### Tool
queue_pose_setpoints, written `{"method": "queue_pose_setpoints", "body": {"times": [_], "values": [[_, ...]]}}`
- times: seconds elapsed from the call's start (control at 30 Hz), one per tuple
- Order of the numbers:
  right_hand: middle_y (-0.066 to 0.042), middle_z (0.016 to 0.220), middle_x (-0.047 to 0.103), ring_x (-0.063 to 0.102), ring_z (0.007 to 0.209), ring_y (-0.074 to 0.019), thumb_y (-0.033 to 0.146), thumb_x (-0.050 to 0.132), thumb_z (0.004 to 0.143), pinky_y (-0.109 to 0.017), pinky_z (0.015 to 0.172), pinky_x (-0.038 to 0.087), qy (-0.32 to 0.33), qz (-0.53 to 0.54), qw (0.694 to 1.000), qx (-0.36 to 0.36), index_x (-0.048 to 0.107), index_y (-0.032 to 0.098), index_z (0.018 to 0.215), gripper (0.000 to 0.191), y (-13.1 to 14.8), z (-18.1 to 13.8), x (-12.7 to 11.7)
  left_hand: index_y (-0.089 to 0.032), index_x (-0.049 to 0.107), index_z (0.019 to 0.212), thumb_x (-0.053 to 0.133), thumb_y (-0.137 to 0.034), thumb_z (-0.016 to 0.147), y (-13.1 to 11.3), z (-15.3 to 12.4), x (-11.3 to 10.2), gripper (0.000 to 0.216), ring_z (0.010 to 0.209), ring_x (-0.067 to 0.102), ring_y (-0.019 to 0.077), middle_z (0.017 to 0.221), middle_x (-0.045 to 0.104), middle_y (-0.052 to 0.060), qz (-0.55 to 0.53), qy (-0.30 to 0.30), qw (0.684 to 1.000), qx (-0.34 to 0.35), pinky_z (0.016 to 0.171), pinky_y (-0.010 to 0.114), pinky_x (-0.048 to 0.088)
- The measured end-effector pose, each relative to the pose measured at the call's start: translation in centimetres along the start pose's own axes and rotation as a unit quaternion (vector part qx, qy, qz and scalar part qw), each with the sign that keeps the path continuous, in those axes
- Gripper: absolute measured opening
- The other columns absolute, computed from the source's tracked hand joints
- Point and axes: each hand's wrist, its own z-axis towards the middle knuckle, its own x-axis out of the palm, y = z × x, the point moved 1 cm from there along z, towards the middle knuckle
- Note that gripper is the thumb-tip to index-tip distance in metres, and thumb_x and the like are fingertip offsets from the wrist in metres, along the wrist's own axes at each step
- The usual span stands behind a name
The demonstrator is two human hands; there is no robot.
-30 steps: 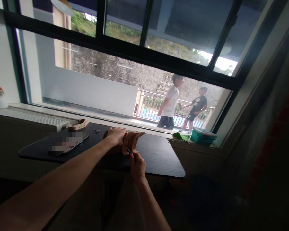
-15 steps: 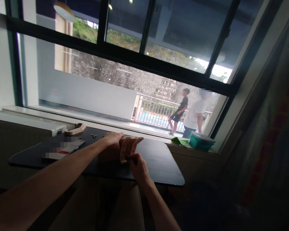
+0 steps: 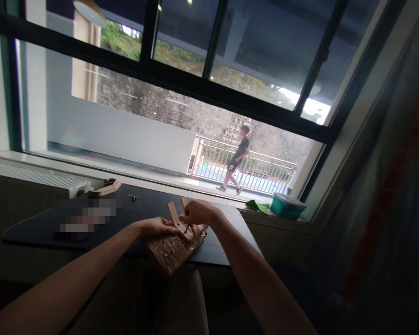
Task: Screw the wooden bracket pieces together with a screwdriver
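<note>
A wooden assembly, a flat board with small holes and curved wooden arms standing up from it, rests at the near edge of a dark tabletop. My left hand lies against its left side and steadies it. My right hand is closed over the top of the curved arms, fingers pinched on a small dark tool that I can barely make out.
A second curved wooden piece and a small screw lie at the table's far side, beside a flat packet. A teal box and a green leaf sit on the window sill. Outside, a person walks past.
The wooden assembly has been tipped and pulled toward the table's near edge. My right hand rose from its front side to its top. My left hand shifted to its left side. The people outside moved on.
</note>
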Motion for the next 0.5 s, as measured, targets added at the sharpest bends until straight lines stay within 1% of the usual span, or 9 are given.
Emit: {"method": "queue_pose_setpoints", "body": {"times": [0.07,0.13,0.2,0.27,0.33,0.37,0.43,0.5], "values": [[-0.004,0.081,0.073,0.06,0.065,-0.0132,0.033,0.061,0.071,-0.021,0.049,0.033,0.027,0.0,1.0,0.008,0.074,0.019,0.086,0.025,-0.1,0.6,0.1,-0.019,0.072,0.098,0.061,-0.062,0.063,0.6,-0.2,0.1,0.057,0.092,0.067,0.026,0.098,0.073,0.006,0.024,-0.061,0.998,0.014,0.075,0.028,0.052],[-0.003,0.08,0.073,0.06,0.064,-0.012,0.032,0.062,0.07,-0.02,0.047,0.034,0.053,0.007,0.998,0.016,0.074,0.017,0.086,0.025,-0.2,1.1,0.2,-0.018,0.072,0.095,0.063,-0.054,0.062,0.9,-0.7,-0.1,0.049,0.098,0.064,0.0293,0.1,0.072,0.009,0.065,-0.138,0.988,0.019,0.079,0.031,0.049],[-0.004,0.08,0.073,0.06,0.061,-0.0104,0.03,0.063,0.07,-0.017,0.045,0.035,0.078,0.018,0.996,0.025,0.074,0.016,0.086,0.024,-0.4,1.5,0.2,-0.015,0.072,0.083,0.062,-0.048,0.064,0.8,-1.6,-0.1,0.039,0.092,0.064,0.0319,0.091,0.071,0.012,0.108,-0.204,0.973,0.015,0.078,0.035,0.047],[-0.005,0.08,0.073,0.06,0.058,-0.0094,0.027,0.062,0.071,-0.016,0.044,0.037,0.096,0.025,0.994,0.04,0.073,0.013,0.085,0.023,-0.4,1.8,0.3,-0.015,0.069,0.072,0.056,-0.043,0.071,0.2,-2.4,0.3,0.03,0.079,0.064,0.0293,0.079,0.069,0.011,0.141,-0.247,0.959,0.02,0.073,0.036,0.045],[-0.008,0.081,0.074,0.06,0.056,-0.0099,0.024,0.061,0.072,-0.017,0.043,0.038,0.105,0.024,0.992,0.061,0.073,0.009,0.083,0.022,-0.3,2.2,0.4,-0.017,0.066,0.07,0.049,-0.036,0.079,-0.8,-2.8,1.1,0.028,0.077,0.062,0.0244,0.08,0.067,0.009,0.16,-0.279,0.945,0.052,0.073,0.034,0.042],[-0.01,0.081,0.074,0.06,0.055,-0.0106,0.023,0.06,0.072,-0.018,0.042,0.038,0.108,0.021,0.991,0.072,0.073,0.008,0.082,0.022,-0.3,2.3,0.4,-0.018,0.066,0.071,0.047,-0.034,0.081,-1.3,-2.7,1.6,0.027,0.077,0.062,0.0222,0.08,0.067,0.007,0.165,-0.285,0.941,0.074,0.072,0.032,0.041],[-0.011,0.08,0.074,0.061,0.056,-0.0122,0.021,0.06,0.071,-0.019,0.044,0.04,0.109,0.014,0.99,0.089,0.073,0.008,0.078,0.02,-0.4,2.6,0.5,-0.019,0.068,0.074,0.047,-0.028,0.082,-2.2,-2.0,2.6,0.024,0.076,0.06,0.0184,0.08,0.066,0.005,0.172,-0.28,0.937,0.118,0.071,0.028,0.041],[-0.011,0.078,0.074,0.064,0.059,-0.0144,0.022,0.061,0.07,-0.02,0.047,0.043,0.105,0.004,0.99,0.099,0.074,0.01,0.075,0.018,-0.4,2.7,0.5,-0.018,0.068,0.072,0.049,-0.023,0.081,-2.5,-1.1,3.5,0.021,0.072,0.059,0.0172,0.076,0.065,0.005,0.179,-0.273,0.934,0.144,0.068,0.027,0.041]]}}
